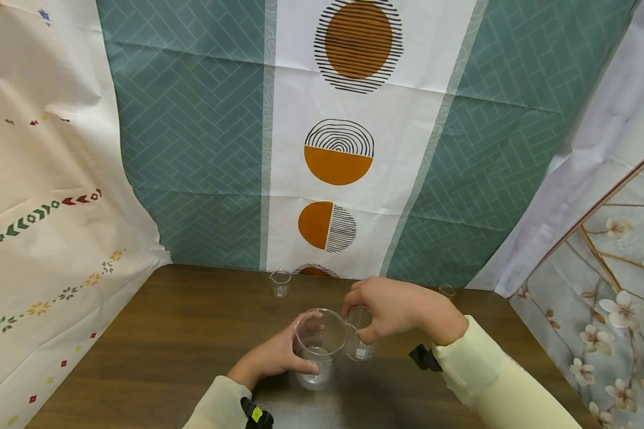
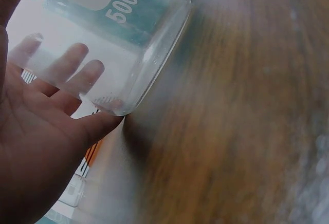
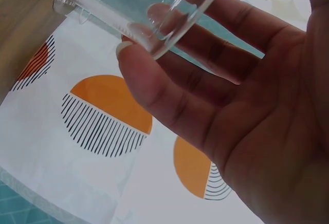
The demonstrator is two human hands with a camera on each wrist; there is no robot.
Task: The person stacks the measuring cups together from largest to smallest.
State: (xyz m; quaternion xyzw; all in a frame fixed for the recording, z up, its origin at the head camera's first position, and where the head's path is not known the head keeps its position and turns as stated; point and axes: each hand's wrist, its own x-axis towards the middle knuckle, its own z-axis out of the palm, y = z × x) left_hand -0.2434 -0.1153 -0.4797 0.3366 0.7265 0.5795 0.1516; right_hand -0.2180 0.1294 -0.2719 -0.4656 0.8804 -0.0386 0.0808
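Note:
A large clear glass beaker stands upright near the front of the wooden table, and "500ml" shows on its wall in the left wrist view. Round its left side my left hand grips it, thumb in front and fingers behind the glass. Close on its right is a smaller, narrower glass beaker. My right hand holds that one from above, near its rim; in the right wrist view the thumb and fingers pinch the glass wall from opposite sides.
A small beaker stands at the back of the table, left of centre. Another small glass vessel is at the back right, partly hidden by my right arm. A patterned cloth hangs behind the table.

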